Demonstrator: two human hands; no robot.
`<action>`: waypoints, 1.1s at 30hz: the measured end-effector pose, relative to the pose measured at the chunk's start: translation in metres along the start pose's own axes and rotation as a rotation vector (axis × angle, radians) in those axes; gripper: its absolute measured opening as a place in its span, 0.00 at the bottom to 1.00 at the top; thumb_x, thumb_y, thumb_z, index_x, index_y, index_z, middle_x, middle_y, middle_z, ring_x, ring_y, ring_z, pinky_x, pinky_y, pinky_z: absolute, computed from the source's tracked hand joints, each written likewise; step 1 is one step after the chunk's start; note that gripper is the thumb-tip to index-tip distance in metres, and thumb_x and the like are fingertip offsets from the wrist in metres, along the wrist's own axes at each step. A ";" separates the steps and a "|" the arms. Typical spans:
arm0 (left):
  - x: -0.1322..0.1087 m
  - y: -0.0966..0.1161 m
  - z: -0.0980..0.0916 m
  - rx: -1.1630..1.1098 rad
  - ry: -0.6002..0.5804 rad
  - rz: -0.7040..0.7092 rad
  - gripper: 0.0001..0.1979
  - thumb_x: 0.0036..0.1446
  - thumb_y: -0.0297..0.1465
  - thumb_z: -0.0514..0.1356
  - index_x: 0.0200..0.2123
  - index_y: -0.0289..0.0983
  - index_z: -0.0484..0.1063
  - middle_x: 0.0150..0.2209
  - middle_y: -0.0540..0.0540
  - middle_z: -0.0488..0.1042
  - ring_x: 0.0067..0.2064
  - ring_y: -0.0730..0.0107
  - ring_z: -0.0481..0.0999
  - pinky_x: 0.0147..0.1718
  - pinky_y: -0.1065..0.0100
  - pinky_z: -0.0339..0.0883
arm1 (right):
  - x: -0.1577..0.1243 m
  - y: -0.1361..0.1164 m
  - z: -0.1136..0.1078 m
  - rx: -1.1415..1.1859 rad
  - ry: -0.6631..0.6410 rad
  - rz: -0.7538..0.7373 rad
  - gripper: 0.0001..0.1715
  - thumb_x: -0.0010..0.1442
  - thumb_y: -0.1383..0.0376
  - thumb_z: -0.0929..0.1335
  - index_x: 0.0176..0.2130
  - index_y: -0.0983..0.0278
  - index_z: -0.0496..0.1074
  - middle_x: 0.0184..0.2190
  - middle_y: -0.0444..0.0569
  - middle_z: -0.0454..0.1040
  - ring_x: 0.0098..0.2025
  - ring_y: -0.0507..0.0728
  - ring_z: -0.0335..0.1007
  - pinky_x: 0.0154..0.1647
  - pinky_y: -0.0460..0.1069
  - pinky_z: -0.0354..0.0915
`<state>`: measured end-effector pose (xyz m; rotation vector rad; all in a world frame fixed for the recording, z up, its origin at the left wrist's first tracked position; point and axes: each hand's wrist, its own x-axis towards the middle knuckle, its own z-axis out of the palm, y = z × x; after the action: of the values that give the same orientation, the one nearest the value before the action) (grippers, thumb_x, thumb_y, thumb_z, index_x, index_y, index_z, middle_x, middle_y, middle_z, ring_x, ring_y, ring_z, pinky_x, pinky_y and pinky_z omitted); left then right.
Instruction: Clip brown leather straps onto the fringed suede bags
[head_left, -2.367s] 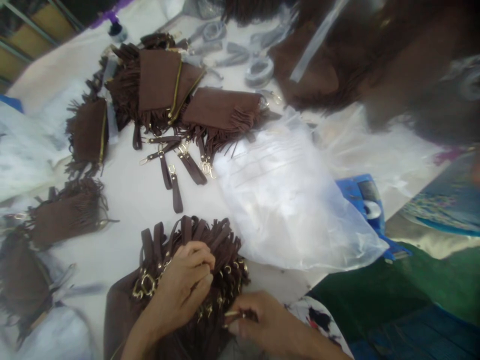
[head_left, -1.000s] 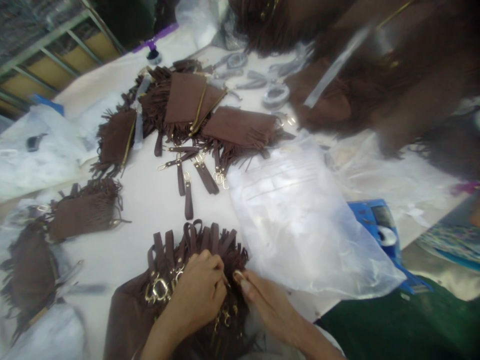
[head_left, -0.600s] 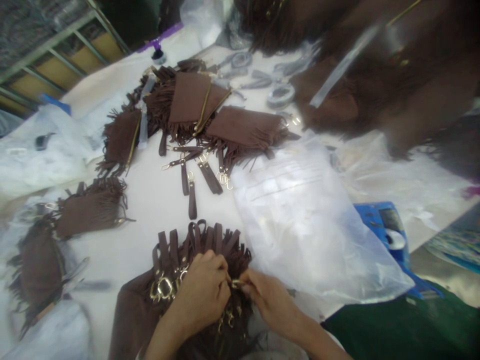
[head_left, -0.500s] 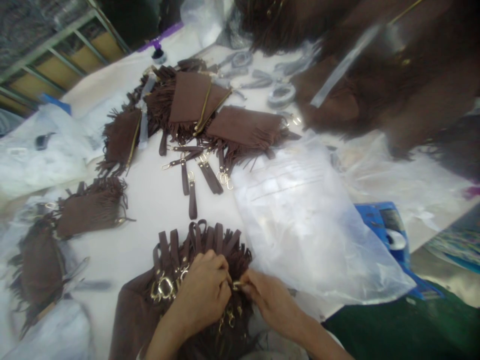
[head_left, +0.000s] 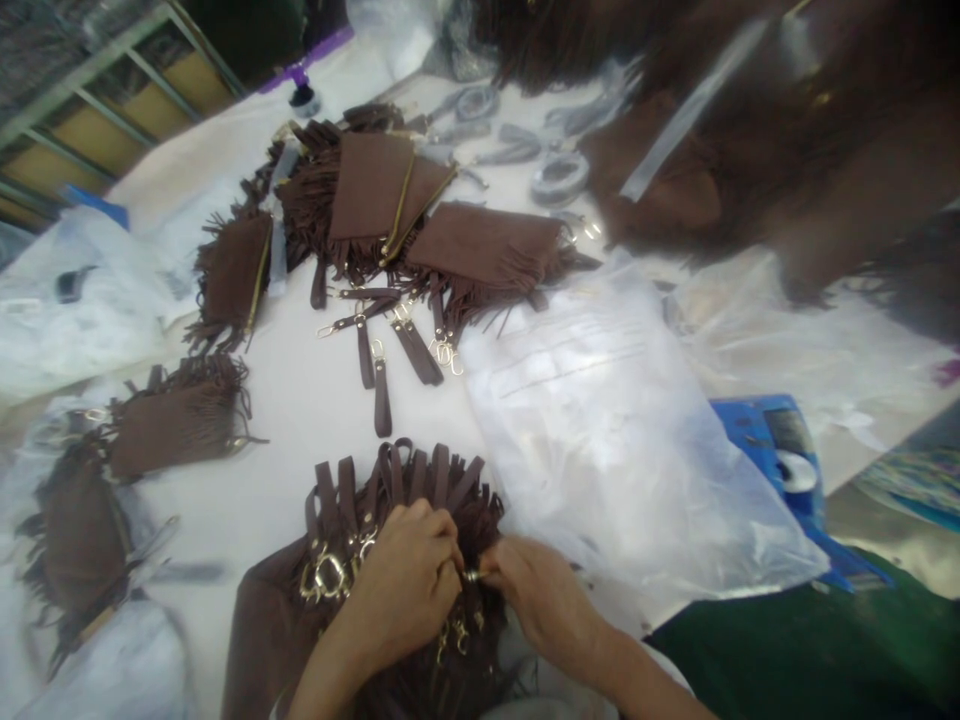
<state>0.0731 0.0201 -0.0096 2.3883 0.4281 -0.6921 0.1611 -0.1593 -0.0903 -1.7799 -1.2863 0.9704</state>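
At the bottom centre my left hand [head_left: 412, 570] is closed, its curled fingers over a heap of dark brown wrist straps [head_left: 439, 475]; what it grips is hidden. Close by on the right, my right hand [head_left: 529, 590] pinches a small gold metal clasp [head_left: 472, 575] between thumb and fingertips. Both hands are over a brown fringed bag [head_left: 259, 620]. Gold rings and clasps [head_left: 328, 575] lie left of my left hand, and more gold swivel clasps [head_left: 459, 635] hang just below the hands.
Beyond lie loose straps [head_left: 382, 400] and several brown fringed pouches [head_left: 484, 245]. A clear plastic bag [head_left: 600, 430] is at right, a blue object [head_left: 776, 450] beside it. Grey rolled straps [head_left: 559, 180] and a large brown heap [head_left: 675, 150] are further back. White table [head_left: 292, 400] underneath.
The view has shifted slightly. My right hand has turned a little at the clasp, which shows more from the side. My left hand stays in place.
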 end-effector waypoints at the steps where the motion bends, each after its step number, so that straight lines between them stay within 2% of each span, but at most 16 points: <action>1: 0.000 -0.001 0.001 -0.001 0.000 0.000 0.12 0.57 0.23 0.52 0.31 0.40 0.75 0.37 0.47 0.71 0.43 0.60 0.65 0.44 0.57 0.57 | 0.000 0.000 -0.001 -0.003 -0.004 -0.008 0.10 0.69 0.69 0.57 0.41 0.61 0.66 0.34 0.46 0.72 0.36 0.56 0.65 0.36 0.49 0.55; 13: 0.000 -0.004 0.003 -0.004 -0.002 0.023 0.13 0.57 0.22 0.52 0.33 0.40 0.76 0.38 0.47 0.71 0.43 0.60 0.65 0.43 0.57 0.57 | 0.005 0.000 -0.012 -0.080 -0.204 -0.009 0.08 0.69 0.69 0.58 0.43 0.61 0.64 0.37 0.46 0.73 0.38 0.57 0.67 0.36 0.50 0.54; 20: 0.002 -0.004 0.003 0.016 -0.016 0.027 0.12 0.57 0.22 0.52 0.33 0.39 0.75 0.37 0.46 0.71 0.43 0.60 0.64 0.43 0.57 0.57 | 0.010 -0.003 -0.014 -0.196 -0.239 0.011 0.06 0.65 0.72 0.62 0.41 0.62 0.65 0.36 0.46 0.73 0.37 0.57 0.67 0.35 0.50 0.54; 26: 0.003 -0.005 0.003 0.056 -0.036 0.043 0.11 0.58 0.23 0.52 0.31 0.38 0.74 0.37 0.46 0.71 0.42 0.60 0.64 0.44 0.57 0.58 | 0.018 -0.007 -0.013 -0.343 -0.252 -0.066 0.05 0.65 0.72 0.63 0.40 0.62 0.66 0.34 0.47 0.72 0.36 0.57 0.65 0.34 0.51 0.54; 33: 0.003 -0.006 0.005 0.068 -0.017 0.045 0.10 0.57 0.23 0.53 0.29 0.38 0.72 0.36 0.46 0.71 0.42 0.61 0.65 0.44 0.58 0.57 | 0.018 -0.001 -0.003 -0.457 -0.171 -0.159 0.01 0.67 0.68 0.66 0.40 0.63 0.66 0.35 0.48 0.72 0.37 0.58 0.64 0.34 0.52 0.55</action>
<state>0.0711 0.0221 -0.0181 2.4464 0.3478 -0.7165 0.1671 -0.1422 -0.0909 -1.9177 -1.8451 0.7947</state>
